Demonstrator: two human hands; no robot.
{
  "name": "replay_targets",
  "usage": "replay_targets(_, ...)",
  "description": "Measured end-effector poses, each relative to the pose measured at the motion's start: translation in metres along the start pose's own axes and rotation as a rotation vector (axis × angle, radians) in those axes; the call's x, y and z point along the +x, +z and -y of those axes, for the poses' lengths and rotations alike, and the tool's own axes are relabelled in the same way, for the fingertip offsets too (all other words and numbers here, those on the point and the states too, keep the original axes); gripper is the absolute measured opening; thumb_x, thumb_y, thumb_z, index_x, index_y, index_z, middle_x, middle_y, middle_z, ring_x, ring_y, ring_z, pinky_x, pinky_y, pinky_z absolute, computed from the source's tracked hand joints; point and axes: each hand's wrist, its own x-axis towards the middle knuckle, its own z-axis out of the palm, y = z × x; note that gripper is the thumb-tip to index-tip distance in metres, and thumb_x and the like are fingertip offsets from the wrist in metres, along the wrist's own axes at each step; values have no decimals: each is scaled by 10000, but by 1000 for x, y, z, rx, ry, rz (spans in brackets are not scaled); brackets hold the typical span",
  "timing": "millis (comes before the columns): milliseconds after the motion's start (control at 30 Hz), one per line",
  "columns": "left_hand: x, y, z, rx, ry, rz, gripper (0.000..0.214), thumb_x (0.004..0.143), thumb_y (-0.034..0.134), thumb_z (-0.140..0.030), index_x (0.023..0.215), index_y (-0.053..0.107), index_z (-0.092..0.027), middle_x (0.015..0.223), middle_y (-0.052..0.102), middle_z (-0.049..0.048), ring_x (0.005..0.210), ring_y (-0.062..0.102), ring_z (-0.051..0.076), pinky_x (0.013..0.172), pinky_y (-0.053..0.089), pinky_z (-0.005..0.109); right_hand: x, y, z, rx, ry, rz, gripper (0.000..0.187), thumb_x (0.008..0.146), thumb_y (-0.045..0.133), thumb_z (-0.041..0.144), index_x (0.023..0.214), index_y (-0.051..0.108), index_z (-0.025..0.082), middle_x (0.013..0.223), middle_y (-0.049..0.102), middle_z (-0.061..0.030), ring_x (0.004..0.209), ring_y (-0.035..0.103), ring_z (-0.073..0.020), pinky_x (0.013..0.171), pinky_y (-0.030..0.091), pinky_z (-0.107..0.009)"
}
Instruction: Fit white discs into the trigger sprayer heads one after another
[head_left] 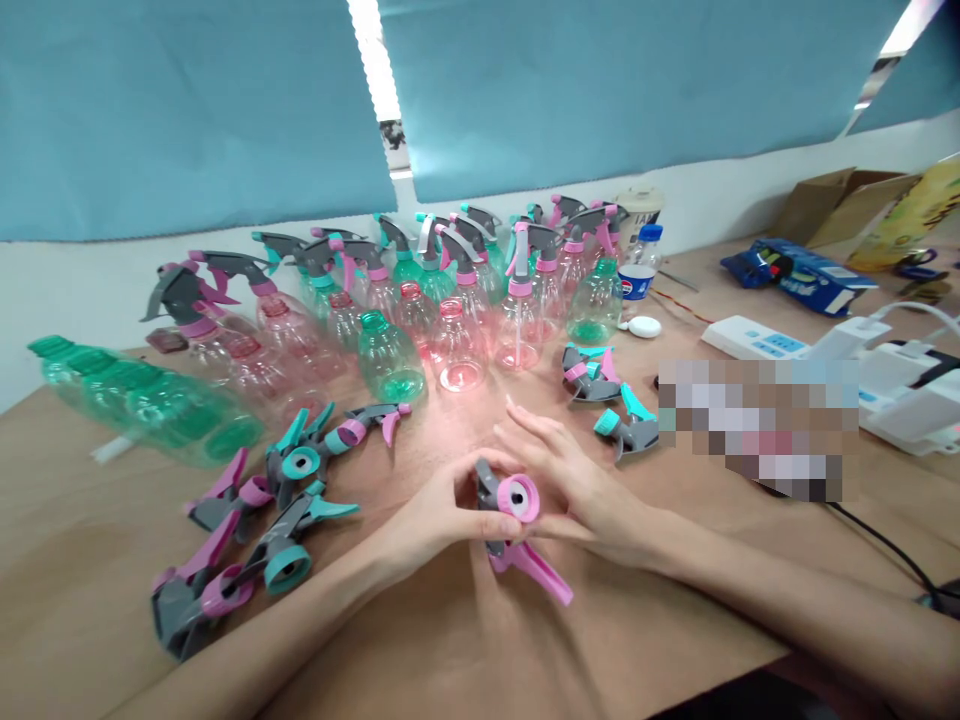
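Low over the table, a grey and pink trigger spray head (519,498) is held between my two hands, its collar facing up and its pink trigger pointing down to the right. My left hand (442,508) grips the grey body, thumb across the front. My right hand (581,480) has its thumb at the pink collar and its upper fingers extended; some of its grip is hidden. Loose spray heads (289,540) in pink and teal lie to the left, and others (628,425) lie beyond my right hand.
Pink and green bottles, many topped with spray heads, crowd the back, including an uncapped green bottle (390,358) and clear pink bottle (452,345). Green bottles (142,390) lie at left. At right are a power strip (757,338), blue packet (806,275) and Pepsi bottle (637,268).
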Motion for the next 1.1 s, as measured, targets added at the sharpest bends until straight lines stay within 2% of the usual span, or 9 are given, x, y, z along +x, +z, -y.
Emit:
replay_targets(67,0,-4,-3,-18,-29,-8,344,670,759,-256,946,573,-167,805,603,2,723,609,155,644,519,285,0,-5,2,81,4,-125,809,753,666,510,1403,290,210,1365,419,-161,1270,397,-294,1017,377,-486)
replay_targets(167,0,-8,-11,-9,-34,-15,364,678,756,-265,965,557,-165,791,615,6,665,619,157,592,528,297,0,-13,6,137,-55,-260,615,759,670,486,1265,441,221,1223,521,-128,1141,502,-279,956,428,-469)
replay_targets(233,-2,-9,-16,114,10,-63,343,659,773,-223,938,582,-171,788,618,-7,680,609,140,623,516,276,0,-15,9,124,-94,-250,527,764,657,499,1185,508,220,1209,516,-127,1119,509,-282,938,433,-473)
replay_targets(367,-6,-5,-26,363,115,-135,318,634,793,-192,904,626,-185,839,643,-13,764,610,142,682,488,252,-1,-13,14,76,-138,-180,524,743,669,512,1158,538,219,1244,480,-135,1162,475,-298,953,416,-489)
replay_targets(567,-8,0,-37,538,215,-188,244,687,756,-223,892,633,-173,891,684,23,842,637,191,731,505,293,0,-12,22,39,-147,-152,676,734,674,522,1279,460,184,1286,485,-168,1202,451,-323,978,384,-517)
replay_targets(667,-10,-1,-40,606,324,-173,199,729,733,-220,899,640,-177,909,689,24,852,642,182,755,501,285,-2,-11,26,72,-168,-144,734,735,675,518,1320,409,164,1286,497,-178,1226,439,-326,994,376,-510)
replay_targets(767,-12,-1,-39,722,396,-138,171,757,722,-245,900,647,-187,910,688,21,858,634,176,753,488,277,-3,-10,27,74,-164,-157,666,747,673,496,1278,446,163,1288,495,-179,1230,440,-320,1005,370,-506)
replay_targets(967,-11,-1,-29,835,458,-127,181,749,733,-250,903,654,-197,901,686,33,894,611,196,781,475,310,-3,-14,26,88,-169,-152,485,786,657,421,1175,507,173,1274,506,-171,1221,461,-287,993,406,-465)
replay_targets(1100,-10,-4,-24,827,500,-113,237,749,736,-255,960,641,-205,960,686,43,961,601,211,826,466,331,-2,-14,25,71,-168,-153,497,763,666,439,1154,501,180,1257,520,-165,1208,472,-294,993,405,-479)
